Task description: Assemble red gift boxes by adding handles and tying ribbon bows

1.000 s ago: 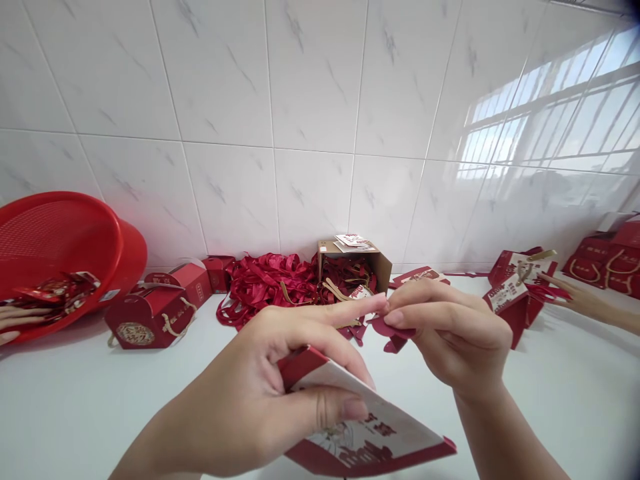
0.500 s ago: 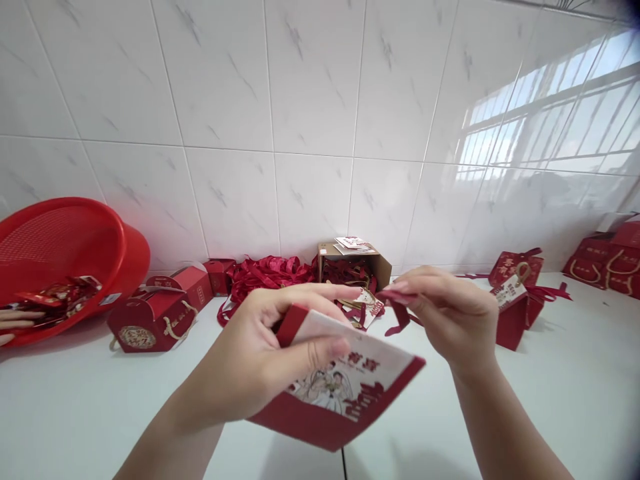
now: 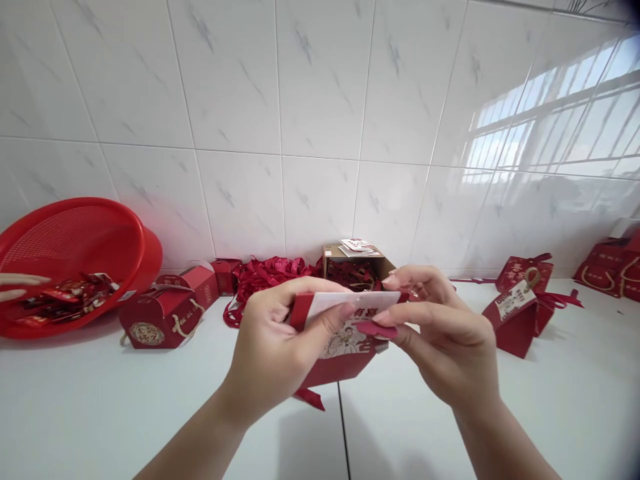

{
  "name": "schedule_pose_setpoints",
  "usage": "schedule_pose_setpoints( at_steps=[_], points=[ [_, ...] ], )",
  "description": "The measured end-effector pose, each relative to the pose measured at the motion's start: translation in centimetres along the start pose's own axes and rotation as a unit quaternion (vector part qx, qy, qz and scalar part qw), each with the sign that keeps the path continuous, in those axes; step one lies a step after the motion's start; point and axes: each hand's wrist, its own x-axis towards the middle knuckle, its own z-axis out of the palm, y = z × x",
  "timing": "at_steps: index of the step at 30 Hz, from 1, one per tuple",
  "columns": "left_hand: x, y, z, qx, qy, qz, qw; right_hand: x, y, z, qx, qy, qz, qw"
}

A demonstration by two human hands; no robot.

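My left hand [image 3: 285,340] is closed round the upper left of a red gift box [image 3: 340,371], its thumb pressed on the white printed card [image 3: 345,340] on the front. The box is held up above the white table. My right hand [image 3: 440,333] pinches a dark red ribbon [image 3: 376,329] between thumb and forefinger, in front of the card. Its other fingers lie by the box's right upper edge. Another ribbon end [image 3: 310,399] hangs below the box on the left. The back of the box is hidden.
At the left, a red plastic basket [image 3: 145,253] holds wrapped packets, with another person's hand [image 3: 20,285] inside. Finished-looking red boxes [image 3: 163,320] stand beside it. A ribbon heap [image 3: 270,280] and an open cardboard box [image 3: 330,252] lie by the tiled wall. More red boxes [image 3: 517,320] stand at right.
My right hand has brought the ribbon left and down, across the front of the card. The gift box has turned more level, and a ribbon end now shows beneath it.
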Motion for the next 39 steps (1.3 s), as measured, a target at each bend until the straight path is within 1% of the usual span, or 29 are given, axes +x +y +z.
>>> schedule_pose_setpoints(
  at_steps=[2, 5, 10, 16, 19, 21, 23, 25, 27, 30, 32, 35, 37, 38, 39],
  points=[
    [-0.2, 0.2, 0.2, 0.009, -0.016, 0.028, 0.999, -0.1, 0.1, 0.4, -0.014, 0.003, -0.011, 1.000],
    [-0.4, 0.2, 0.4, 0.007, -0.032, 0.052, 0.998, -0.2, 0.2, 0.4, -0.008, 0.000, -0.014, 1.000],
    [-0.3, 0.1, 0.5, 0.024, -0.028, 0.086, 0.996, -0.3, 0.1, 0.4, 0.006, -0.007, 0.001, 1.000],
    [-0.2, 0.0, 0.7, 0.021, -0.028, 0.097, 0.995, -0.4, 0.3, 0.5, 0.007, 0.001, 0.003, 1.000],
    [-0.2, -0.3, 0.9, 0.008, -0.023, 0.112, 0.993, -0.3, 0.3, 0.9, 0.029, 0.031, 0.021, 0.999],
    [-0.2, -0.6, 1.0, -0.005, -0.021, 0.128, 0.991, -0.3, 0.2, 1.3, 0.067, 0.075, 0.041, 0.994],
    [-0.2, -0.9, 1.1, -0.026, -0.028, 0.141, 0.989, -0.4, 0.2, 1.7, 0.101, 0.115, 0.076, 0.985],
    [-0.1, -1.2, 1.3, -0.064, -0.031, 0.136, 0.988, -0.4, 0.2, 1.9, 0.117, 0.124, 0.113, 0.979],
    [-0.1, -1.4, 1.5, -0.107, -0.027, 0.116, 0.987, -0.5, 0.3, 1.9, 0.144, 0.106, 0.144, 0.973],
    [-0.1, -1.5, 1.8, -0.135, -0.018, 0.094, 0.986, -0.4, 0.2, 1.5, 0.237, 0.065, 0.187, 0.951],
    [-0.1, -1.5, 1.8, -0.119, -0.012, 0.113, 0.986, -0.2, 0.1, 1.2, 0.288, 0.030, 0.217, 0.932],
    [-0.1, -1.6, 1.6, -0.050, -0.010, 0.179, 0.983, 0.0, -0.1, 0.6, 0.321, -0.022, 0.254, 0.912],
    [0.0, -1.6, 1.2, -0.005, -0.016, 0.208, 0.978, 0.1, 0.0, 0.3, 0.320, -0.055, 0.261, 0.909],
    [0.0, -1.6, 1.1, 0.004, -0.017, 0.213, 0.977, 0.1, 0.1, 0.1, 0.317, -0.063, 0.253, 0.912],
    [0.1, -1.7, 0.9, 0.007, -0.014, 0.213, 0.977, 0.2, 0.2, 0.0, 0.313, -0.058, 0.239, 0.917]
  ],
)
